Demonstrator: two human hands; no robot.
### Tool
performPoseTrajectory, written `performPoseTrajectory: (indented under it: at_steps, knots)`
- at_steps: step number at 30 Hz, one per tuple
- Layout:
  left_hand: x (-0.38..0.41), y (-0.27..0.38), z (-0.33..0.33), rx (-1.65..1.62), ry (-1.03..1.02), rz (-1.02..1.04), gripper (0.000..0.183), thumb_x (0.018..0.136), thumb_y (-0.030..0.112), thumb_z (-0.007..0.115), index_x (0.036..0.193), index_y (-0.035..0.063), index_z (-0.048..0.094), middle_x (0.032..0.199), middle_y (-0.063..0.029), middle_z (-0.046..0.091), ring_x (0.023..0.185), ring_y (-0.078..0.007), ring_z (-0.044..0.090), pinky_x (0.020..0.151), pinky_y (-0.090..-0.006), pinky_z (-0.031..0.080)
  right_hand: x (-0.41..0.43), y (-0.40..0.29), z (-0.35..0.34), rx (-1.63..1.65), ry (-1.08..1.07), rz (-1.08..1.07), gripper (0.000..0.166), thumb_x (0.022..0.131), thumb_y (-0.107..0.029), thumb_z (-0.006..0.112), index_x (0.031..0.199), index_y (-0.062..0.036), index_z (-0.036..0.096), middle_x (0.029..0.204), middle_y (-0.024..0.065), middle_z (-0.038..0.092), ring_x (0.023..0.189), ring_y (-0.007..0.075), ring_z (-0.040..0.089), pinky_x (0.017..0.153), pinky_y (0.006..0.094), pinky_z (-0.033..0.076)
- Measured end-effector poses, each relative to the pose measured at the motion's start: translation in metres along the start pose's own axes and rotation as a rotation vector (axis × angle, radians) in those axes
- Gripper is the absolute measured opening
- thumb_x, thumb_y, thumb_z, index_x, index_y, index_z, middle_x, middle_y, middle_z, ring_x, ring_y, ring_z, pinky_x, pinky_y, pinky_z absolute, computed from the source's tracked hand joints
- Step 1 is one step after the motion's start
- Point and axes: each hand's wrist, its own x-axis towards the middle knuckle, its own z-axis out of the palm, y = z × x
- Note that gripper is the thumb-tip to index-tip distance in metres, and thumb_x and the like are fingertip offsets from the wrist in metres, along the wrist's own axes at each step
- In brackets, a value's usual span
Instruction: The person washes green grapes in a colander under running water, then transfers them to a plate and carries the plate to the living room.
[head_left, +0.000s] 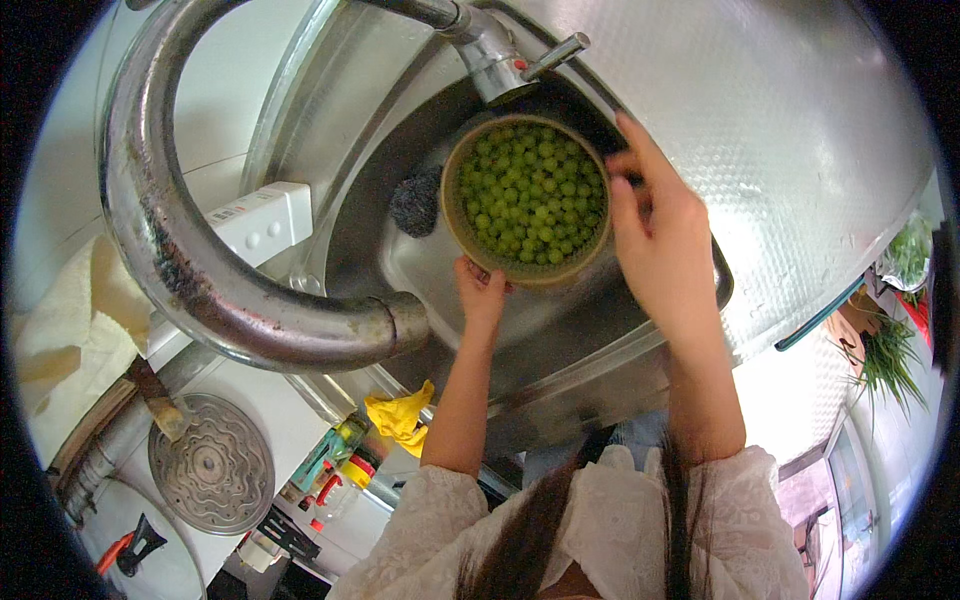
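A round beige bowl (451, 196), full of small round green fruits (534, 196) that look like grapes, is over the stainless steel sink basin (420, 270). My left hand (482, 294) grips its near left rim, thumb and fingers closed on the edge. Beside the bowl's right rim is my right hand (664, 232), slightly blurred, with thumb and fingers apart and no object between them. Whether its fingertips touch the bowl is unclear. A dark scouring pad (416, 202) lies in the basin just left of the bowl.
A thick curved metal faucet spout (247, 337) arches over the left side. Its lever valve (499, 67) stands above the bowl. A ridged steel drainboard (750, 135) extends right. At lower left are a yellow cloth (401, 416), a round metal steamer plate (211, 465) and several bottles.
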Motion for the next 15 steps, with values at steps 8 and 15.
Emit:
performPoseTrajectory:
  at_steps: [8, 15]
  knots:
    - [-0.015, -0.026, -0.013, 0.17, -0.114, 0.092, 0.038, 0.083, 0.002, 0.051, 0.118, 0.0026, 0.035, 0.1, -0.0122, 0.052, 0.083, -0.0209, 0.056, 0.067, -0.0333, 0.048, 0.061, -0.009, 0.013, 0.779, 0.0, -0.026, 0.032, 0.088, -0.007, 0.057, 0.119, -0.0008, 0.055, 0.103, 0.0066, 0.063, 0.095, 0.0128, 0.058, 0.086, 0.0241, 0.045]
    - [-0.021, 0.014, 0.011, 0.118, 0.29, 0.363, 0.037, 0.088, 0.013, 0.051, 0.123, 0.0025, 0.042, 0.119, -0.0126, 0.048, 0.111, -0.0239, 0.046, 0.096, -0.0347, 0.036, 0.054, 0.008, 0.021, 0.794, 0.006, 0.056, 0.022, 0.086, -0.008, 0.06, 0.106, 0.0002, 0.061, 0.092, 0.0052, 0.066, 0.083, 0.0092, 0.06, 0.073, 0.0226, 0.048]
